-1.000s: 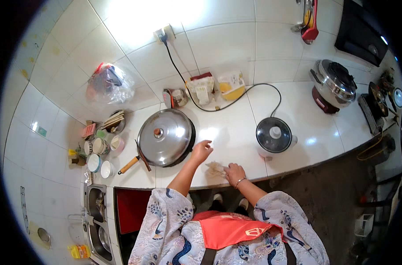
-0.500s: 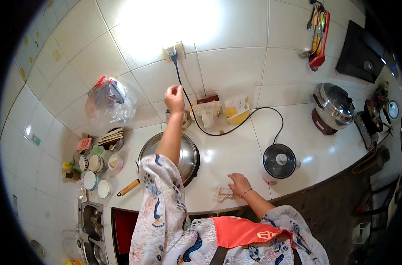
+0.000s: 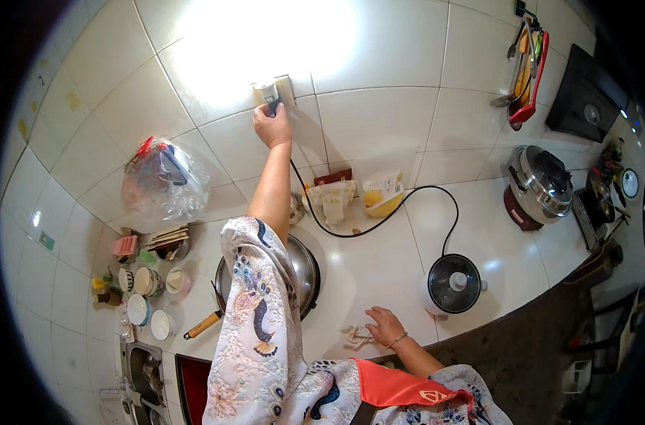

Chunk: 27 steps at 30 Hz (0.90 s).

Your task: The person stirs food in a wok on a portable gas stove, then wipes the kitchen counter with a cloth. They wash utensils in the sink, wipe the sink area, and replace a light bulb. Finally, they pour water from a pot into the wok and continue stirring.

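Two hands observed. Left hand (image 3: 272, 126) is raised to the tiled wall, fingers closed around a dark plug (image 3: 271, 106) at the wall socket (image 3: 278, 88); whether the plug is fully seated cannot be told against the glare. A black cord (image 3: 379, 223) runs down from that hand to the small rice cooker (image 3: 454, 283), right of the right hand (image 3: 383, 326). The right hand rests open, palm down, on the white counter (image 3: 379, 269), touching pale scraps (image 3: 354, 336). A lidded wok (image 3: 305, 265) sits beneath the left forearm.

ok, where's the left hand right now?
In the head view the left hand is raised to the tiled wall, upper centre, gripping the plug at the wall socket, straight above the lidded pan.
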Each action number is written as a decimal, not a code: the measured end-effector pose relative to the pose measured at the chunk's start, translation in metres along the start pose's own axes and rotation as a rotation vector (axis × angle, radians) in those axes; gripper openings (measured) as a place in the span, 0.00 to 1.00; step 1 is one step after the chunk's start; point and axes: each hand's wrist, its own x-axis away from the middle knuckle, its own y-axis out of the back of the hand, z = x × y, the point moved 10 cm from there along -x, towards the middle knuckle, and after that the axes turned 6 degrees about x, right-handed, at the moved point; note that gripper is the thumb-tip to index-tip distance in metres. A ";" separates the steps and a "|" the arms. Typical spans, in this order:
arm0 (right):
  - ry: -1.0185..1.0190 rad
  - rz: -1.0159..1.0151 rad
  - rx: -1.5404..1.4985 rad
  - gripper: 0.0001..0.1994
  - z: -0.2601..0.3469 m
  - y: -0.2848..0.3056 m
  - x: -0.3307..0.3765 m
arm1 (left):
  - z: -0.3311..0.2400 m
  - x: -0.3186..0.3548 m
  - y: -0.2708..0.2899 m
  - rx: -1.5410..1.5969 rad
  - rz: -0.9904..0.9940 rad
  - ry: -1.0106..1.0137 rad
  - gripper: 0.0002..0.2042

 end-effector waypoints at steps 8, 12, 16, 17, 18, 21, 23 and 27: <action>-0.085 0.194 0.228 0.23 -0.019 -0.028 0.009 | -0.023 -0.005 -0.001 -0.112 0.044 -0.116 0.14; -0.065 0.174 0.258 0.23 -0.018 -0.029 0.012 | -0.025 -0.006 0.001 -0.153 0.037 -0.139 0.14; -0.030 0.168 0.269 0.22 -0.016 -0.030 0.015 | -0.039 -0.003 0.015 -0.193 0.013 -0.153 0.14; -0.062 0.190 0.250 0.22 -0.034 -0.047 0.015 | -0.038 0.009 0.013 -0.076 0.126 0.013 0.13; -0.085 0.262 0.233 0.21 -0.029 -0.043 0.014 | -0.039 0.021 0.018 -0.077 0.106 -0.046 0.13; -0.043 0.260 0.254 0.19 -0.022 -0.041 0.019 | -0.035 0.063 0.032 -0.010 0.162 -0.074 0.13; -0.027 0.240 0.278 0.19 -0.029 -0.048 0.022 | -0.032 0.081 0.044 -0.004 0.161 -0.021 0.12; -0.055 0.356 0.280 0.21 -0.039 -0.070 0.027 | -0.015 0.117 0.086 -0.026 0.164 0.068 0.12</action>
